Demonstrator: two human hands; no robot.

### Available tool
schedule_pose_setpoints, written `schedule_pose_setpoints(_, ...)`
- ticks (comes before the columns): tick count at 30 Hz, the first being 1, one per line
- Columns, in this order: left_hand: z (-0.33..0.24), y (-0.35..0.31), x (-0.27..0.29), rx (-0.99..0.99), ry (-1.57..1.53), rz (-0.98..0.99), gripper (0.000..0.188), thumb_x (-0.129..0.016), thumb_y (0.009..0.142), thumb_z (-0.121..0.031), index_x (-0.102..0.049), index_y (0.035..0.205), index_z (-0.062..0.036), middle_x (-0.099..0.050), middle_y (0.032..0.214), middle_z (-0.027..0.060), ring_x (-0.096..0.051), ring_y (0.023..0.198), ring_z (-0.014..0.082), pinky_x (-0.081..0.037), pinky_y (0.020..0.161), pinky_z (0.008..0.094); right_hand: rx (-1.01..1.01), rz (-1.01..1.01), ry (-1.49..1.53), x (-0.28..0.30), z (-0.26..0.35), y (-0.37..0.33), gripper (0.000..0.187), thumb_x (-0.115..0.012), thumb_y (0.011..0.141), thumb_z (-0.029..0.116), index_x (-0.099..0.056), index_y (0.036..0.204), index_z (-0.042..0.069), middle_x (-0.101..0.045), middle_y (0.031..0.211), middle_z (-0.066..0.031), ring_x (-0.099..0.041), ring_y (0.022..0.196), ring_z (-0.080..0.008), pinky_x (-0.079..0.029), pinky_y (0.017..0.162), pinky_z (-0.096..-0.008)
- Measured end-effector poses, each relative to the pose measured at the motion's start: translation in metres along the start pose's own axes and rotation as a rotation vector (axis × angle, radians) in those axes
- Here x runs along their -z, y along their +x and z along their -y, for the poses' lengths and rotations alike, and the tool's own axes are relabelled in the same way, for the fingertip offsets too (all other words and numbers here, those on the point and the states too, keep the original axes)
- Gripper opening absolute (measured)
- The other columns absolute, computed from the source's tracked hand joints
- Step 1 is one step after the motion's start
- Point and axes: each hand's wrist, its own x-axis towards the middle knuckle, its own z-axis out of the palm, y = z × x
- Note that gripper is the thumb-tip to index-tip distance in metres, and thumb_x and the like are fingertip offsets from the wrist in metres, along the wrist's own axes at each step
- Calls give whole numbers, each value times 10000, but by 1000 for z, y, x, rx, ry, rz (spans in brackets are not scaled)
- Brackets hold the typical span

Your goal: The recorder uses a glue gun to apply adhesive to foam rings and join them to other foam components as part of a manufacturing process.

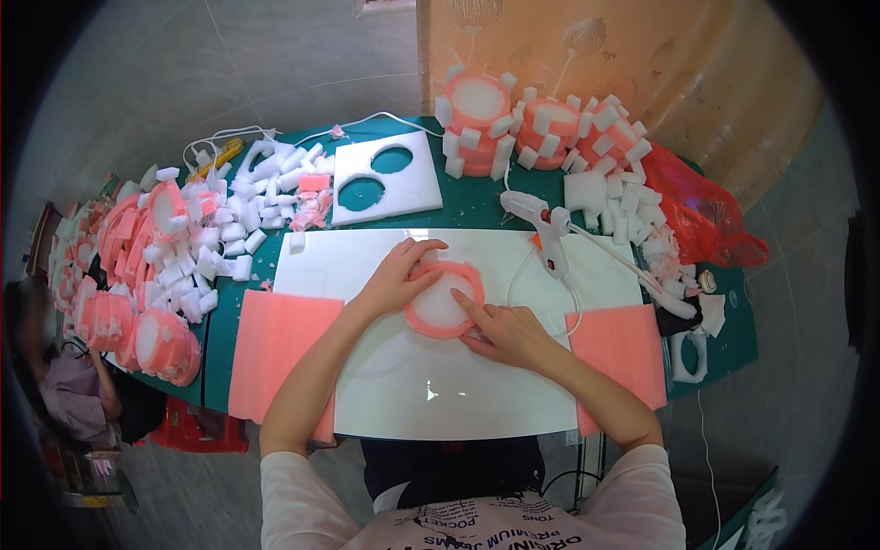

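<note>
Got pink-rimmed foam disc (431,307) flat mid white board (403,380). Steadying rim with left hand (396,277), splayed; pressing centre with index of right hand (507,334), also splayed, likely against slipping. Have glue gun (547,229) resting across board's far edge, probably for quick right-side reach.

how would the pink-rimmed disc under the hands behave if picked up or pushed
The pink-rimmed disc is probably light, as it looks like foam. Lying flat on the glossy white board, it may slide but seems unlikely to tip.
</note>
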Motion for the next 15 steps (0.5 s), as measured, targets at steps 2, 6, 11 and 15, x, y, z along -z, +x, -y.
schedule_pose_setpoints(2,1,0,0,-4,1,-1,372,-597,794,-179,-524,1156,-132,-477,879,95,-481,803,228,-410,745,314,16,-11,0,0,0,0,624,-595,803,272,-336,1337,79,-578,712,-100,-592,584,-270,-437,461,-371)
schedule_pose_setpoints(6,1,0,-1,-37,31,-24,380,-594,785,-137,-534,1157,-92,-515,919,94,-490,765,205,-417,697,289,6,1,2,0,0,0,627,-595,802,272,-333,1339,80,-579,709,-100,-591,583,-273,-438,466,-373)
schedule_pose_setpoints(11,1,0,0,-39,31,-26,376,-592,787,-143,-534,1156,-93,-514,914,93,-488,761,205,-417,695,288,10,2,17,1,0,0,631,-599,800,270,-332,1340,82,-578,708,-98,-589,578,-271,-436,467,-372)
schedule_pose_setpoints(15,-1,0,0,-2,-2,-2,369,-596,794,-177,-524,1153,-131,-474,875,98,-481,803,230,-411,744,317,6,10,13,0,-1,0,638,-604,796,271,-330,1342,85,-575,705,-96,-587,576,-269,-433,463,-369)
